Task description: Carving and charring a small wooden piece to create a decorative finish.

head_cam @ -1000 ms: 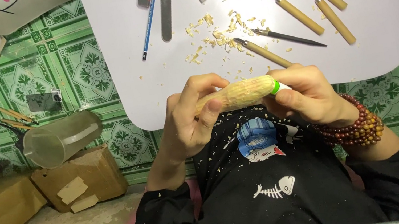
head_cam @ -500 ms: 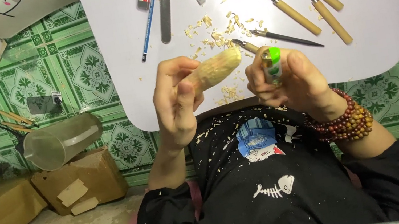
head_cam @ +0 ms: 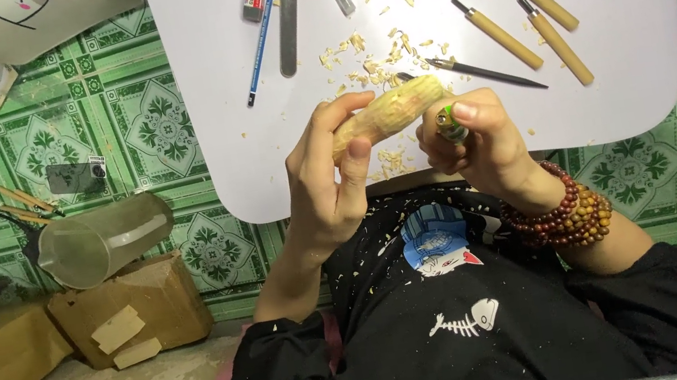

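The left hand [head_cam: 323, 179] grips a pale wooden billet [head_cam: 388, 111] above the white counter [head_cam: 230, 144]; the right hand [head_cam: 477, 144] is closed on a green-handled carving knife [head_cam: 448, 121] at its end. Whittling seems under way, shavings [head_cam: 376, 55] scattered; the following cut wants a steady grip.

Wood piece [head_cam: 388, 112] over board [head_cam: 240, 151], shavings [head_cam: 376, 60] behind, chisels [head_cam: 526, 21] right
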